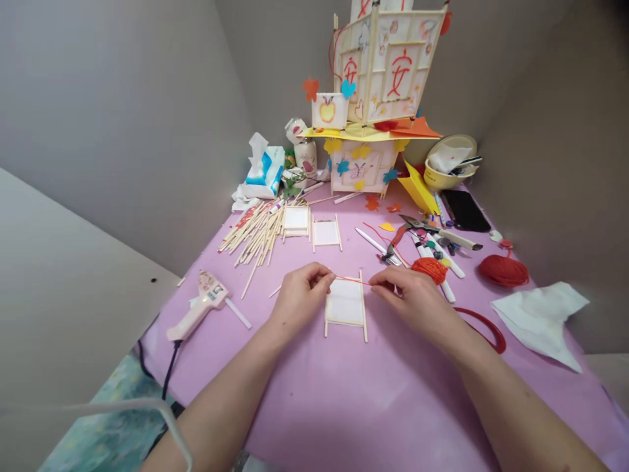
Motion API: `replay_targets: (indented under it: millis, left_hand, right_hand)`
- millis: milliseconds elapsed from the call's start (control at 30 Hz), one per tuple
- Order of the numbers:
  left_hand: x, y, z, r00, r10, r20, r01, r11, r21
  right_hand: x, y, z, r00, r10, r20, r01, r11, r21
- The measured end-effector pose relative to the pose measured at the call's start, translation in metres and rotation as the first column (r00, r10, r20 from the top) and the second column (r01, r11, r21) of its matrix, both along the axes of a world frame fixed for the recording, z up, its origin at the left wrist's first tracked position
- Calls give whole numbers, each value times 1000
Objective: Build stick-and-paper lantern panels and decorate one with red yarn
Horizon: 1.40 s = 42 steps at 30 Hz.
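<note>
A short length of red string (350,279) is stretched between my two hands. My left hand (308,288) pinches its left end, and my right hand (400,292) pinches its right end. Under the string lies a small frame (346,305) of thin wooden sticks with a white panel. The string passes over the frame's upper edge; whether it touches is hard to make out. Another stick frame (326,233) and a small stack of frames (296,219) lie farther back. A ball of orange-red yarn (429,269) sits beyond my right hand.
A glue gun (206,301) and a pile of sticks (263,229) lie to the left. At the back stands a decorated paper-and-stick lantern (363,164). Pliers (396,239), markers, a dark red yarn ball (504,270), a phone (465,210) and a tissue (538,318) are on the right.
</note>
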State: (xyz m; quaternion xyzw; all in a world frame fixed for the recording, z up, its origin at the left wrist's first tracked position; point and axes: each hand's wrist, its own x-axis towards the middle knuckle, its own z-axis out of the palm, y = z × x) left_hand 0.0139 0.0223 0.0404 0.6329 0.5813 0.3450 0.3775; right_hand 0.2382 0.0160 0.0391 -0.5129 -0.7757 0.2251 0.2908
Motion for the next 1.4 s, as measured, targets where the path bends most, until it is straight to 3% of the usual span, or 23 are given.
replay_targets:
  millis: [133,367,567,1400]
  left_hand:
    - [-5,3,-6,986,75,-149,-69,997,45]
    - [-7,2,-10,913,75,-401,-2,984,181]
    - [-2,-2,-15,890,72,-451,52,965,256]
    - [3,-9,-19,856,13,-517,141,956,258]
  right_hand:
    - [-5,3,-5,996,-87,5,87,994,-65]
    - [-21,5,-28,995,-88,-38,86,995,-52]
    - [-25,4,-36,998,-67,-14,68,997,35]
    - [-29,0,-34,996,-64,65,60,996,59]
